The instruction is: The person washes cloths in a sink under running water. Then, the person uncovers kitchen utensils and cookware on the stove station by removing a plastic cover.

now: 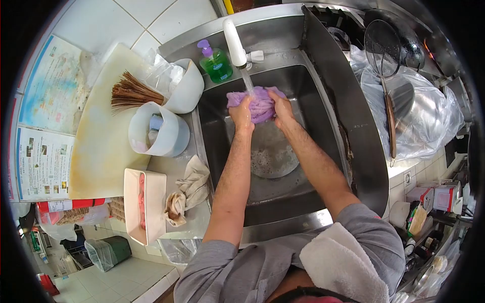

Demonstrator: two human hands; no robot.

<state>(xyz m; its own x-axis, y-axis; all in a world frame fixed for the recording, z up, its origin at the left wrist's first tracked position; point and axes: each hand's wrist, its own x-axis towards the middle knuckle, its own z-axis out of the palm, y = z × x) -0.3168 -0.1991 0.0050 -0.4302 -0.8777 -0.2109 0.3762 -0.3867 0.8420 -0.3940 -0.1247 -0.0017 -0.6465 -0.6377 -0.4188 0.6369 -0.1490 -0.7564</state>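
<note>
A bunched purple cloth (261, 105) hangs between my two hands over the sink (217, 151). My left hand (242, 115) grips its left side, with the fingers closed on it. On the opposite side my right hand (283, 108) holds the cloth the same way, fingers partly hidden in the folds. Water runs from the white tap (234, 43) onto the top of the cloth. Below my hands, water with some foam covers part of the sink bottom around a round, pale shape.
Left of the tap stands a green soap bottle (216, 64). White tubs (172, 136), a twig brush (132, 93), a cream container (132, 207) and a crumpled rag (192, 182) line the left side. A metal panel (348, 101) borders the right, with a wire strainer (382, 48) beyond.
</note>
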